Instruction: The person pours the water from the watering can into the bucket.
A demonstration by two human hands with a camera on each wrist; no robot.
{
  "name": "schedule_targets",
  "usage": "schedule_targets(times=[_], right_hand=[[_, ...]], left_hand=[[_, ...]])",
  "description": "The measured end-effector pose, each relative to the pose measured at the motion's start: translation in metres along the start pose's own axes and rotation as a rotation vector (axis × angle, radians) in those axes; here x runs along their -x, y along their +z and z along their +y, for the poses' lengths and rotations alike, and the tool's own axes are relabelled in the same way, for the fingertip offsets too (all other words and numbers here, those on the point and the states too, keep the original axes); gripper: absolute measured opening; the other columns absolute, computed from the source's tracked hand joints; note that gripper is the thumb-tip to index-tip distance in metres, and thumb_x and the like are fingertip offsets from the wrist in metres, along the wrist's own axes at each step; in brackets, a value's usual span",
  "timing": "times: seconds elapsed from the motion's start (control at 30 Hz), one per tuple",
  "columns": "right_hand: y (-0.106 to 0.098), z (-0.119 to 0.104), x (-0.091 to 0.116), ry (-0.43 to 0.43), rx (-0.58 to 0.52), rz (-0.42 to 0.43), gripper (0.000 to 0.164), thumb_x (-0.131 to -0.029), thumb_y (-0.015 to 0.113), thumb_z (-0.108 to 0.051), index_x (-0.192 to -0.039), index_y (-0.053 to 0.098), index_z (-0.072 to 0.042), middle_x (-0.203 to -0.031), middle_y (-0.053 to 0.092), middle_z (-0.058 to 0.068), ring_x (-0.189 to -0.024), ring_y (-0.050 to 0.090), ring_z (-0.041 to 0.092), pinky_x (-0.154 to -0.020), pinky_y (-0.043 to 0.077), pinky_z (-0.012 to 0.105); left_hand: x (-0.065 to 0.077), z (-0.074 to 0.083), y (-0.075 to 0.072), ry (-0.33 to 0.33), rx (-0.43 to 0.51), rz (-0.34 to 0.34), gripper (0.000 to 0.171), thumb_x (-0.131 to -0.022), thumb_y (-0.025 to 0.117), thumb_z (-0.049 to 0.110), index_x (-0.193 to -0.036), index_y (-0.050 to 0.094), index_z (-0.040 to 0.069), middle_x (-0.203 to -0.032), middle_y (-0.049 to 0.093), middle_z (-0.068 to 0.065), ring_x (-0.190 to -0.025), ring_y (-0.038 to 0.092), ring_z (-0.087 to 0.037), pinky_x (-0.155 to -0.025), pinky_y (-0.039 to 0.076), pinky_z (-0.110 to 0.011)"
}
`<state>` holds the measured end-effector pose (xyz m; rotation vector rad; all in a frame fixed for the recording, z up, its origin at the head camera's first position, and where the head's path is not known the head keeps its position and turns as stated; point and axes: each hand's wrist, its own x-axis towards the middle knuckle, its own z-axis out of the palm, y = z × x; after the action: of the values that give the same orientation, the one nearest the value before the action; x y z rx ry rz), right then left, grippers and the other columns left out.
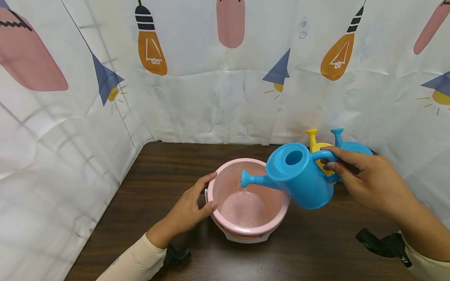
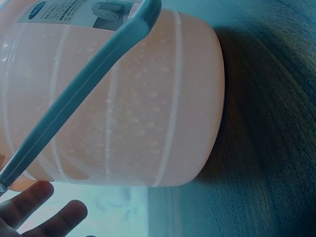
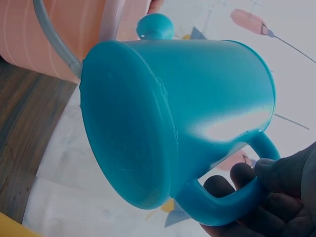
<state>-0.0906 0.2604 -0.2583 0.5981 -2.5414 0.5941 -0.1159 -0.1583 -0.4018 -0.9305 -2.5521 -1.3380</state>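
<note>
A pink bucket [image 1: 242, 230] stands on the table, with a little water over its bottom. My left hand [image 1: 188, 207] holds its left rim, thumb and a fingertip over the edge; two fingers [image 2: 54, 217] show beside the bucket wall in the left wrist view. My right hand [image 1: 369, 179] grips the handle of a blue watering can [image 1: 302, 183]. The can is tilted, its spout [image 1: 258, 180] pointing left over the bucket, and a thin stream of water falls inside. In the right wrist view the base of the can [image 3: 123, 128] faces the camera.
Behind the tilted can stand a yellow watering can [image 1: 312, 136] and another blue watering can [image 1: 356, 147], near the back edge of the dark wooden table [image 1: 168, 168]. A printed white curtain [image 1: 211, 105] hangs at the back and left. The bucket's pale handle [image 2: 74, 103] hangs down its side.
</note>
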Motion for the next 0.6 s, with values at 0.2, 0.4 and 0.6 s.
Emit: schedule_targets(times=[0.2, 0.4, 0.6], right_hand=[[-0.0004, -0.0003, 0.0004, 0.001, 0.007, -0.002, 0.048, -0.082, 0.078, 0.010, -0.128, 0.067, 0.008, -0.103, 0.073, 0.025, -0.080, 0.067, 0.033, -0.053, 0.046, 0.023], [0.0000, 0.0010, -0.0002, -0.003, 0.010, 0.001, 0.047, -0.082, 0.078, 0.009, -0.128, 0.067, 0.007, -0.102, 0.073, 0.024, -0.081, 0.067, 0.030, -0.055, 0.045, 0.021], [0.0001, 0.0008, -0.0005, 0.000, 0.016, 0.002, 0.047, -0.082, 0.079, 0.010, -0.127, 0.067, 0.008, -0.102, 0.073, 0.025, -0.078, 0.066, 0.031, -0.053, 0.045, 0.023]], left_hand=[[-0.0004, 0.0002, 0.0002, -0.003, 0.005, -0.004, 0.070, -0.097, 0.062, 0.045, -0.158, 0.034, 0.025, -0.142, 0.057, -0.002, -0.126, 0.056, -0.017, -0.101, 0.047, -0.049], [-0.0005, 0.0001, -0.0003, -0.007, 0.016, -0.009, 0.070, -0.096, 0.063, 0.042, -0.158, 0.034, 0.025, -0.143, 0.056, -0.002, -0.126, 0.056, -0.017, -0.101, 0.048, -0.049], [-0.0003, -0.0004, 0.0001, -0.004, 0.010, -0.001, 0.070, -0.096, 0.062, 0.044, -0.158, 0.035, 0.025, -0.142, 0.057, -0.003, -0.125, 0.057, -0.018, -0.100, 0.048, -0.048]])
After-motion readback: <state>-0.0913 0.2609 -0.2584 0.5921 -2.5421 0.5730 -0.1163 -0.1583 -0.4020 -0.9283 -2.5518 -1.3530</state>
